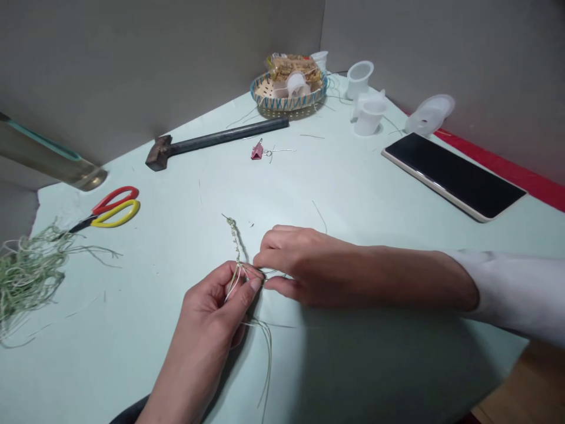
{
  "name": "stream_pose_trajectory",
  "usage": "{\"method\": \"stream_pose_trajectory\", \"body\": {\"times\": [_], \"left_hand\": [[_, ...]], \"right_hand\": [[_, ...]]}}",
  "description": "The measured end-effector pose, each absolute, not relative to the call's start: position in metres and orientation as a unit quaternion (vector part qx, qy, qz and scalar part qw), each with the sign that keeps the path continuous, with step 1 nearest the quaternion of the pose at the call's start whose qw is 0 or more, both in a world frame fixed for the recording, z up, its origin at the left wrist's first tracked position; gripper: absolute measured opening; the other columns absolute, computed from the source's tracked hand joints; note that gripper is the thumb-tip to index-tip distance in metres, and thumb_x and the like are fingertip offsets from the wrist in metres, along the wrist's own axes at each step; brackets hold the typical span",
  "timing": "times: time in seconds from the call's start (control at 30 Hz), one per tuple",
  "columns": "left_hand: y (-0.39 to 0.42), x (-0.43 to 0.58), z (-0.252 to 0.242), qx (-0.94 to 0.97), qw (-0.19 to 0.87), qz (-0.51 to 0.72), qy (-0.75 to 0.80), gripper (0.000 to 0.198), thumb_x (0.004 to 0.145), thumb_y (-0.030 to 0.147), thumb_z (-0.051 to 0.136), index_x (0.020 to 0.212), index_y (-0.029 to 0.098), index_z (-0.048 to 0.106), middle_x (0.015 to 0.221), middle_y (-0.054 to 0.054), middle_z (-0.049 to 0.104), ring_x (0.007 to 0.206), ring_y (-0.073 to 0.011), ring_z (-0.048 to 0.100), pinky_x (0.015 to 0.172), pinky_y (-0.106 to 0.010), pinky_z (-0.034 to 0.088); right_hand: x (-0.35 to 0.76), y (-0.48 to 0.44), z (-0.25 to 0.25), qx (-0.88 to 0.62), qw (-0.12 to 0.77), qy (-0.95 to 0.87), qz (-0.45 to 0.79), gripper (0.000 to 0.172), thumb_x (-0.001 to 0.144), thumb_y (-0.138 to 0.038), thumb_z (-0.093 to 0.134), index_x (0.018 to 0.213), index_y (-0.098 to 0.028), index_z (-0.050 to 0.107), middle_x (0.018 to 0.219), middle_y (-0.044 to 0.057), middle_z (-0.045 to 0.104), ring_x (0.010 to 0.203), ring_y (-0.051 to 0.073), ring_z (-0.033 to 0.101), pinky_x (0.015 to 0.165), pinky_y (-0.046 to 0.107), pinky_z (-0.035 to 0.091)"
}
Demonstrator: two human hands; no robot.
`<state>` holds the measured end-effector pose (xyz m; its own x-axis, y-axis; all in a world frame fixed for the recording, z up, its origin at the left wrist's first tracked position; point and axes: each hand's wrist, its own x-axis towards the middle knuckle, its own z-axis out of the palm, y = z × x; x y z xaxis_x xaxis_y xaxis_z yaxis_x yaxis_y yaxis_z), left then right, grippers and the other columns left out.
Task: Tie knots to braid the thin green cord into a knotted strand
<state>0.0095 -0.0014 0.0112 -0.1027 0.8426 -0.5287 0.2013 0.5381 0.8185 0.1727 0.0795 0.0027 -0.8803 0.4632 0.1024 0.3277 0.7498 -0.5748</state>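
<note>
A thin braided cord of pale green grass strands [233,238] lies on the light green table [362,194] in front of me. My left hand [212,318] pinches the braid's lower end between thumb and fingers, and loose strands [265,347] trail down from it. From the right, my right hand [295,265] reaches in with its fingers closed on the strands right beside the left thumb. The two hands touch at the braid.
A heap of green grass fibre [26,277] lies at the left edge, with red and yellow scissors [110,209] and a hammer [212,140] beyond. A woven basket [289,88], white plastic cups [366,112], a pink binder clip [257,151] and a dark phone [454,175] sit further back.
</note>
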Motion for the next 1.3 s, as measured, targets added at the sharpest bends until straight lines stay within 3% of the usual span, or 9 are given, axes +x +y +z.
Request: {"method": "stream_pose_trajectory", "body": {"times": [0.23, 0.5, 0.67, 0.73, 0.83, 0.97, 1.1, 1.17, 1.3], "left_hand": [[-0.002, 0.009, 0.010, 0.383, 0.539, 0.289, 0.692, 0.031, 0.081, 0.051, 0.060, 0.074, 0.021, 0.057, 0.058, 0.007, 0.033, 0.050, -0.0087, 0.022, 0.042, -0.021, 0.020], [-0.004, 0.007, 0.008, 0.367, 0.552, 0.294, 0.689, 0.027, 0.082, 0.047, 0.061, 0.075, 0.021, 0.058, 0.055, 0.008, 0.029, 0.048, -0.0077, 0.020, 0.041, -0.021, 0.016], [-0.002, 0.012, 0.011, 0.348, 0.548, 0.332, 0.684, 0.024, 0.083, 0.044, 0.060, 0.097, 0.026, 0.055, 0.053, 0.010, 0.025, 0.044, -0.0072, 0.019, 0.039, -0.019, 0.015], [-0.003, 0.015, 0.013, 0.349, 0.532, 0.347, 0.689, 0.027, 0.082, 0.043, 0.060, 0.104, 0.028, 0.053, 0.053, 0.011, 0.028, 0.042, -0.0071, 0.023, 0.038, -0.019, 0.017], [-0.006, 0.018, 0.017, 0.363, 0.505, 0.350, 0.700, 0.029, 0.081, 0.041, 0.062, 0.106, 0.028, 0.054, 0.061, 0.008, 0.044, 0.046, -0.0084, 0.038, 0.043, -0.020, 0.030], [-0.015, 0.017, 0.023, 0.461, 0.372, 0.294, 0.750, 0.028, 0.078, 0.040, 0.064, 0.104, 0.031, 0.060, 0.095, 0.000, 0.061, 0.075, -0.0171, 0.056, 0.058, -0.026, 0.042], [-0.023, 0.015, 0.025, 0.665, 0.108, 0.216, 0.707, 0.019, 0.083, 0.033, 0.058, 0.098, 0.026, 0.068, 0.127, -0.007, 0.053, 0.092, -0.0264, 0.053, 0.070, -0.036, 0.042], [-0.022, 0.016, 0.024, 0.707, 0.040, 0.202, 0.677, 0.019, 0.083, 0.029, 0.060, 0.099, 0.022, 0.068, 0.122, -0.012, 0.055, 0.092, -0.0286, 0.051, 0.077, -0.040, 0.040], [-0.015, 0.021, 0.019, 0.733, 0.065, 0.227, 0.638, 0.021, 0.082, 0.021, 0.063, 0.103, 0.019, 0.064, 0.095, -0.010, 0.059, 0.084, -0.0252, 0.053, 0.074, -0.036, 0.040]], "right_hand": [[0.171, 0.082, -0.003, -0.209, 0.133, -0.924, 0.291, 0.011, 0.085, -0.018, 0.059, 0.090, -0.009, 0.065, 0.089, 0.010, 0.058, 0.086, 0.018, 0.051, 0.077, 0.030, 0.042], [0.172, 0.088, -0.004, -0.240, 0.174, -0.880, 0.372, 0.016, 0.082, -0.008, 0.050, 0.079, -0.014, 0.064, 0.082, 0.003, 0.062, 0.076, 0.012, 0.050, 0.072, 0.025, 0.038], [0.176, 0.095, 0.004, -0.281, 0.174, -0.825, 0.459, 0.018, 0.080, -0.013, 0.050, 0.082, -0.017, 0.067, 0.067, -0.004, 0.060, 0.058, 0.007, 0.044, 0.057, 0.021, 0.034], [0.176, 0.097, 0.005, -0.287, 0.173, -0.804, 0.491, 0.016, 0.080, -0.016, 0.052, 0.085, -0.017, 0.066, 0.067, -0.004, 0.059, 0.059, 0.007, 0.045, 0.058, 0.021, 0.035], [0.177, 0.100, 0.005, -0.289, 0.173, -0.775, 0.535, 0.017, 0.079, -0.019, 0.054, 0.094, -0.018, 0.061, 0.074, -0.003, 0.060, 0.064, 0.008, 0.049, 0.059, 0.020, 0.038], [0.178, 0.102, 0.004, -0.284, 0.163, -0.746, 0.580, 0.021, 0.079, -0.021, 0.056, 0.099, -0.017, 0.058, 0.078, -0.002, 0.061, 0.067, 0.009, 0.051, 0.061, 0.021, 0.040], [0.179, 0.103, 0.005, -0.285, 0.158, -0.725, 0.607, 0.022, 0.078, -0.022, 0.058, 0.099, -0.017, 0.059, 0.076, -0.003, 0.061, 0.067, 0.009, 0.052, 0.062, 0.022, 0.040], [0.179, 0.102, 0.005, -0.284, 0.158, -0.721, 0.612, 0.021, 0.077, -0.022, 0.058, 0.098, -0.017, 0.059, 0.075, -0.003, 0.062, 0.067, 0.009, 0.052, 0.062, 0.022, 0.040], [0.180, 0.098, 0.006, -0.272, 0.164, -0.722, 0.615, 0.020, 0.078, -0.019, 0.057, 0.097, -0.018, 0.059, 0.075, -0.004, 0.064, 0.067, 0.008, 0.052, 0.063, 0.022, 0.040]]}}
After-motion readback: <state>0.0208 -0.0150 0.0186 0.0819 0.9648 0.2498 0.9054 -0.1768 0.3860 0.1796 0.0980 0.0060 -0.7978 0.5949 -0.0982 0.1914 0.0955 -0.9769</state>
